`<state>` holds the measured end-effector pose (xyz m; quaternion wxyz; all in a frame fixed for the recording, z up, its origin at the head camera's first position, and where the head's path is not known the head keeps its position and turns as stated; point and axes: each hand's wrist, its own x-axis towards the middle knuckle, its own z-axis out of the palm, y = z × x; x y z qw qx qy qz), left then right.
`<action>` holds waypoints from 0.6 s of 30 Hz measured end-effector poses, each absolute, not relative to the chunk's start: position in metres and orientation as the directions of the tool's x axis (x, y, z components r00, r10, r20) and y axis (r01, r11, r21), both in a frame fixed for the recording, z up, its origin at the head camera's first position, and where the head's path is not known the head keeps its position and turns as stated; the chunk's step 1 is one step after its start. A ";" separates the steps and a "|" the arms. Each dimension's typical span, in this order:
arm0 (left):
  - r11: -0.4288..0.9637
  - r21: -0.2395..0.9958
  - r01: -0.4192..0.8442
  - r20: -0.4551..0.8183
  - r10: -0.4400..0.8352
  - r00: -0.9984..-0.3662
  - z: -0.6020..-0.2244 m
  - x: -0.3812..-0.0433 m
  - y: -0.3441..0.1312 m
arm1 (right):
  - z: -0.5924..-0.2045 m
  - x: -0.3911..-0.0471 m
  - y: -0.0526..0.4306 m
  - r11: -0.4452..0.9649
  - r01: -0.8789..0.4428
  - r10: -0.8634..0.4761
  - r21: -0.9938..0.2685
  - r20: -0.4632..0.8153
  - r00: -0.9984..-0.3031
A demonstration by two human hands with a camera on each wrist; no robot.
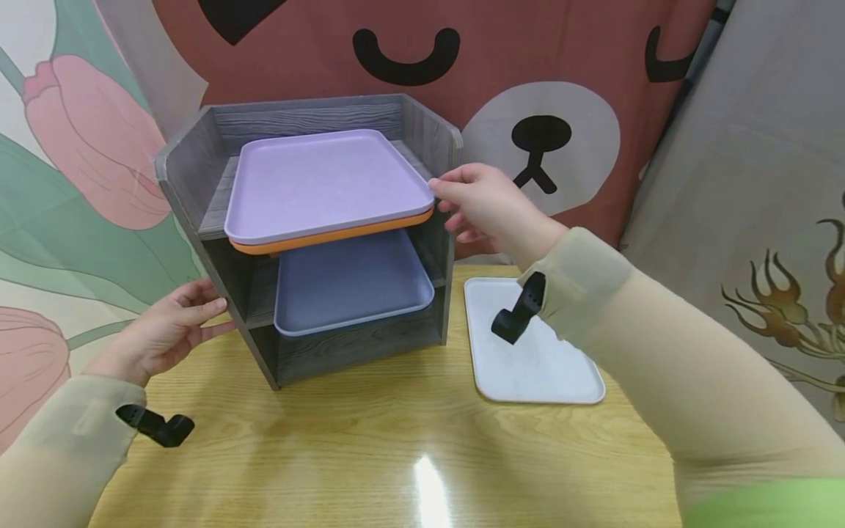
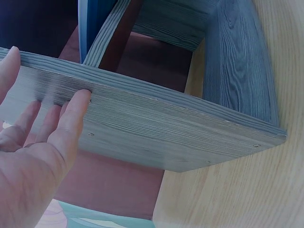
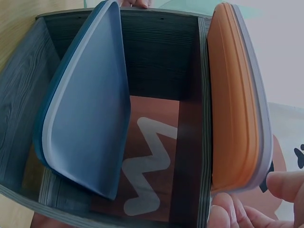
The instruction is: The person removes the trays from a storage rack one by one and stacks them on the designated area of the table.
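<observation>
A purple tray [image 1: 330, 183] lies on an orange tray [image 1: 343, 233] on the top level of a grey wood-grain shelf unit [image 1: 429, 132]; their front edges jut out past the board. My right hand [image 1: 485, 202] pinches the purple tray's right front corner between thumb and fingers. In the right wrist view, the fingertips [image 3: 228, 209] sit by the stack's corner, partly hidden. On the level below rests a blue tray [image 1: 356, 282], also jutting forward. My left hand [image 1: 174, 330] touches the unit's left outer side, its fingers extended against the panel in the left wrist view.
A white tray [image 1: 528, 345] lies flat on the wooden table [image 1: 343, 440], right of the unit. Behind hangs a cloth [image 1: 317, 66] with a bear face, and a floral cloth [image 1: 79, 183] is at the left. A grey curtain [image 1: 746, 183] hangs at the right.
</observation>
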<state>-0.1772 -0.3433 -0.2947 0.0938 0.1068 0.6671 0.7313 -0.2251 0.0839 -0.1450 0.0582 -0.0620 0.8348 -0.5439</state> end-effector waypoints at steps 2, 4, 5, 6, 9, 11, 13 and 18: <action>-0.092 0.996 0.005 0.030 0.278 -0.960 -0.295 -0.177 -0.343 | -0.145 -0.226 0.080 0.400 -0.040 -0.161 -0.916 -0.027 -0.987; -0.090 0.996 0.006 0.030 0.276 -0.961 -0.294 -0.177 -0.343 | -0.145 -0.226 0.076 0.402 -0.045 -0.158 -0.914 -0.021 -0.987; -0.090 0.996 0.006 0.031 0.276 -0.961 -0.294 -0.177 -0.343 | -0.145 -0.226 0.074 0.403 -0.048 -0.158 -0.914 -0.017 -0.987; -0.090 0.996 0.007 0.031 0.276 -0.961 -0.294 -0.177 -0.342 | -0.145 -0.225 0.073 0.404 -0.051 -0.159 -0.913 -0.015 -0.987; -0.089 0.996 0.005 0.030 0.275 -0.961 -0.295 -0.176 -0.342 | -0.146 -0.225 0.070 0.407 -0.057 -0.169 -0.912 -0.014 -0.986; -0.089 0.996 0.007 0.032 0.278 -0.960 -0.295 -0.176 -0.343 | -0.147 -0.224 0.069 0.409 -0.058 -0.175 -0.911 -0.016 -0.984; -0.093 0.996 0.012 0.038 0.283 -0.958 -0.295 -0.177 -0.343 | -0.148 -0.224 0.067 0.413 -0.060 -0.174 -0.909 -0.014 -0.985; -0.108 0.994 0.029 0.061 0.299 -0.952 -0.295 -0.177 -0.343 | -0.150 -0.225 0.062 0.411 -0.061 -0.158 -0.910 -0.005 -0.987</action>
